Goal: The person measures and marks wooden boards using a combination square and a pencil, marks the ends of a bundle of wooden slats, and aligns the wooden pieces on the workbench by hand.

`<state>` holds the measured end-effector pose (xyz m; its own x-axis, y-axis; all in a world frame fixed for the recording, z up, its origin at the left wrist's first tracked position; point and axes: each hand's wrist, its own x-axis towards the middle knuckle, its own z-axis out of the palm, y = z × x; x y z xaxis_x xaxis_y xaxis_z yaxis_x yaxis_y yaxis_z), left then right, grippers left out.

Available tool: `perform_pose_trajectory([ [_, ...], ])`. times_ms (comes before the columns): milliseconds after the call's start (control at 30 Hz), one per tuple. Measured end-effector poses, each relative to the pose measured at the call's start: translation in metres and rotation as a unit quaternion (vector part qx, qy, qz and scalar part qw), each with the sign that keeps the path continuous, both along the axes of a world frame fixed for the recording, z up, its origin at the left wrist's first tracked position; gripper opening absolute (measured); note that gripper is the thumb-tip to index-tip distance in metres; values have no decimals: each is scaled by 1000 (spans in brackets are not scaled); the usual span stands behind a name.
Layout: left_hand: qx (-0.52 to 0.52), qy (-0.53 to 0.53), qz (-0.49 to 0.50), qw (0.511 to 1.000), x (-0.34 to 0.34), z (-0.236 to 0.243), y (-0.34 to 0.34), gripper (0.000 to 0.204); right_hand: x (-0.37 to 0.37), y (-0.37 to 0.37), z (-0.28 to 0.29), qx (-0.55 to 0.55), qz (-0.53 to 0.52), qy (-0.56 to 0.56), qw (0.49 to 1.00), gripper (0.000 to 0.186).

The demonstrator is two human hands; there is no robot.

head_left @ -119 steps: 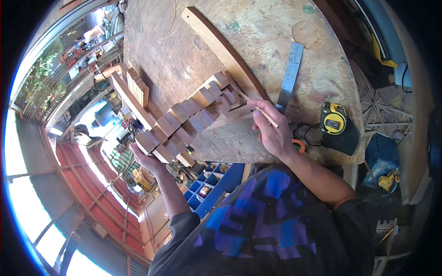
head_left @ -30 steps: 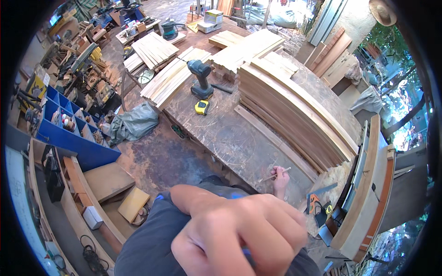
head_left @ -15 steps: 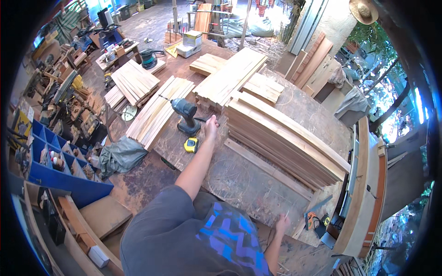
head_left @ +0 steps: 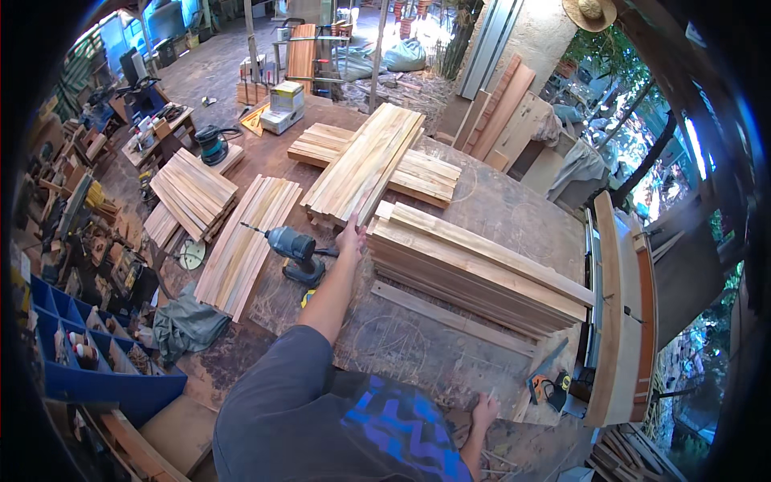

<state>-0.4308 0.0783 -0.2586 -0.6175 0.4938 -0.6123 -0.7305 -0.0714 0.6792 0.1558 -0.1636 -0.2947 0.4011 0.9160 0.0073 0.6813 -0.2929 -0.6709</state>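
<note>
My left hand (head_left: 351, 239) reaches forward over the workbench, its index finger stretched to the near end of a stack of pale wooden slats (head_left: 365, 161). Whether it presses on the wood is hard to tell. Just left of that hand stands a dark cordless drill (head_left: 293, 245) with a long bit pointing left. A yellow tape measure (head_left: 307, 298) peeks out behind my left forearm. Low on the right, my right hand (head_left: 485, 411) is closed near the bench's front edge, a thin pale stick faintly visible at its fingers. A tall pile of long boards (head_left: 474, 261) lies between the hands.
More slats (head_left: 253, 241) lie on the left, with a sander (head_left: 212, 145) beyond. One loose strip (head_left: 454, 318) lies before the board pile. A handsaw (head_left: 548, 360) and orange-black tool (head_left: 543, 388) sit at right. A blue compartment box (head_left: 104, 353) stands at lower left.
My left hand has moved from beside the drill to the end of the slat stack. My right hand has lowered slightly. The whole view has shifted, with the bench items now further left.
</note>
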Motion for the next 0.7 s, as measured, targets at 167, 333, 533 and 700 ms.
perform_pose_trajectory([
  [167,32,36,73,996,3,18,3,39,-4,17,11,-65,-6,57,996,33],
  [333,76,139,-9,987,9,55,-6,40,1,12,-2,-31,11,43,999,33],
  [533,27,85,-87,992,-3,53,-14,33,-2,6,-19,-10,25,66,997,30],
  [700,-44,120,-177,976,-16,15,-25,39,-14,8,-8,-28,19,95,995,33],
])
